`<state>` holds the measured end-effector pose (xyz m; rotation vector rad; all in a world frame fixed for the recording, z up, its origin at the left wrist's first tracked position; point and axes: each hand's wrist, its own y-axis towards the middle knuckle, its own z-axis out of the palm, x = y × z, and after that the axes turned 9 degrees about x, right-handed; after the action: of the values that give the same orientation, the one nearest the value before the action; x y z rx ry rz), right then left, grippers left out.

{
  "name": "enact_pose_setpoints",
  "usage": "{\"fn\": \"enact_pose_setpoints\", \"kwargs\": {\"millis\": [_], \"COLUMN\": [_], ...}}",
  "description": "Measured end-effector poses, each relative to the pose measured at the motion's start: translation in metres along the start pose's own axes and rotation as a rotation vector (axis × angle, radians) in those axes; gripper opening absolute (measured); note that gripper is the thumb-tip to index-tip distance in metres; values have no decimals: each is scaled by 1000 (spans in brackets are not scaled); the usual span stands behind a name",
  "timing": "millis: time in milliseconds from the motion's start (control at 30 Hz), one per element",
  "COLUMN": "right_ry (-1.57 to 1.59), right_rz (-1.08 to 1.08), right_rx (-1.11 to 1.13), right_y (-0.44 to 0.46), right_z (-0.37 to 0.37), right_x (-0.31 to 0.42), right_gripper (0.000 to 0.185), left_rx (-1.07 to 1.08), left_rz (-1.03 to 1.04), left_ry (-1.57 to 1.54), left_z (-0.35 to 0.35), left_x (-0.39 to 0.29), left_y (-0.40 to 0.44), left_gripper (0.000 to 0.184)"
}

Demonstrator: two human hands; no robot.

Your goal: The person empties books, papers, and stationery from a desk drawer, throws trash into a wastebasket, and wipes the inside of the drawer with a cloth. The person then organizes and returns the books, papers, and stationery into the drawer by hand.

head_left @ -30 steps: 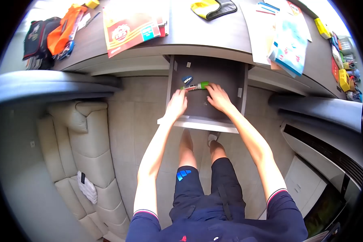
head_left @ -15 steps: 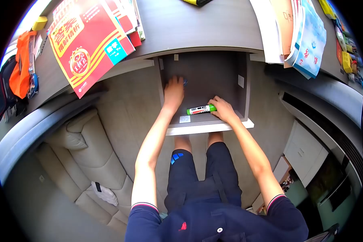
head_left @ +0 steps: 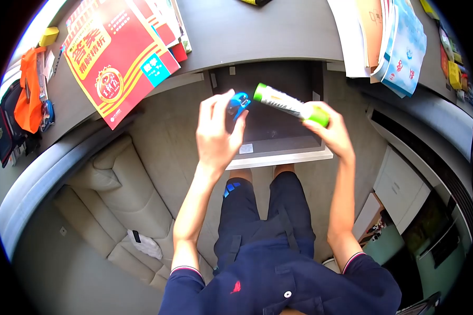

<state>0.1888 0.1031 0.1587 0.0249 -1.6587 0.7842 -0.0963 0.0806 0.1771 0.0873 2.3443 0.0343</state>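
My left hand (head_left: 215,131) is raised above the open drawer, its fingers closed around a small blue plastic item (head_left: 239,103) with a darker part below. Its exact kind is unclear. On the other side, my right hand (head_left: 331,131) grips one green end of a glue stick (head_left: 281,101). The glue stick has a white printed label and tilts with its far green end up and to the left, close to the blue item but apart from it. Beneath both hands, the drawer (head_left: 284,156) is pulled out and has a white sticker (head_left: 246,148) near its front.
Red workbooks (head_left: 126,63) overhang the desk's (head_left: 257,37) edge at left. Papers and a light blue booklet (head_left: 404,47) overhang at right. An orange bag (head_left: 29,94) lies far left. A beige sofa (head_left: 126,184) stands at lower left, a white cabinet (head_left: 404,189) at right.
Both hands have lifted up out of the drawer. The left hand has brought up the blue item, and the right hand has raised the glue stick from the drawer floor.
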Motion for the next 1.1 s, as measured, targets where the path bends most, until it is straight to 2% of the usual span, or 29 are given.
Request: {"fn": "enact_pose_setpoints", "kwargs": {"millis": [67, 133, 200, 267, 333, 400, 433, 533, 567, 633, 700, 733, 767, 800, 833, 867, 933, 967, 1000, 1033, 1067, 1100], "right_ry": [120, 15, -154, -182, -275, -325, -273, -268, -272, -269, -306, -336, -332, -525, -524, -317, 93, 268, 280, 2, -282, -372], "right_rz": [-259, -443, -466, -419, -389, -339, -375, -354, -380, -412, -440, -410, -470, -763, -749, -607, -327, -429, -411, -513, -613, -496], "right_rx": [-250, -408, -566, -683, -798, -891, -885, -963, -986, -965, -913, -965, -959, -981, -982, -917, -762, -680, -674, -782, -881, -792], "right_y": [-4, 20, 61, 101, 127, 142, 148, 161, 166, 181, 189, 200, 210, 255, 249, 241, 230, 232, 218, 196, 174, 153], "right_z": [5, 0, -4, -8, -7, -8, -11, -22, -26, -36, -47, -53, -60, -81, -81, -78, -72, -75, -65, -48, -33, -27], "right_x": [66, 89, 107, 114, 125, 121, 118, 108, 108, 103, 103, 103, 104, 98, 106, 125, 147, 131, 121, 115, 110, 103], "right_gripper": [35, 30, 31, 36, 40, 41, 43, 45, 46, 46, 45, 47, 40, 34, 34, 34, 34, 35, 35, 34, 34, 28], "left_rx": [-144, -218, -293, -263, -248, -342, -339, -226, -228, -414, -270, -209, -113, -18, -54, -91, -33, -248, -209, -122, -165, -215], "left_rz": [200, 163, 151, 74, 45, -22, -53, -88, -88, 117, 248, 189, 151, 113, 113, 114, -4, 203, 27, -58, -103, -144], "left_ry": [76, 115, 326, 456, 489, 563, 562, 540, 543, 809, 555, 577, 576, 574, 533, 493, 273, 71, 30, 12, -104, -222], "left_z": [-42, -43, -31, -21, -14, -5, 0, 4, 4, 8, 9, 8, 6, 4, 19, 34, 21, 15, -5, -16, -29, -41], "left_x": [-34, -38, -24, -21, -7, 1, 3, 1, 2, 7, -1, -23, -40, -56, -38, -19, -44, -49, -67, -62, -49, -36], "left_y": [39, 77, 119, 144, 157, 171, 174, 183, 189, 205, 240, 253, 273, 293, 308, 322, 299, 271, 227, 205, 171, 138], "left_gripper": [56, 52, 48, 43, 42, 43, 45, 45, 45, 47, 44, 43, 44, 45, 41, 37, 29, 25, 23, 30, 31, 32]}}
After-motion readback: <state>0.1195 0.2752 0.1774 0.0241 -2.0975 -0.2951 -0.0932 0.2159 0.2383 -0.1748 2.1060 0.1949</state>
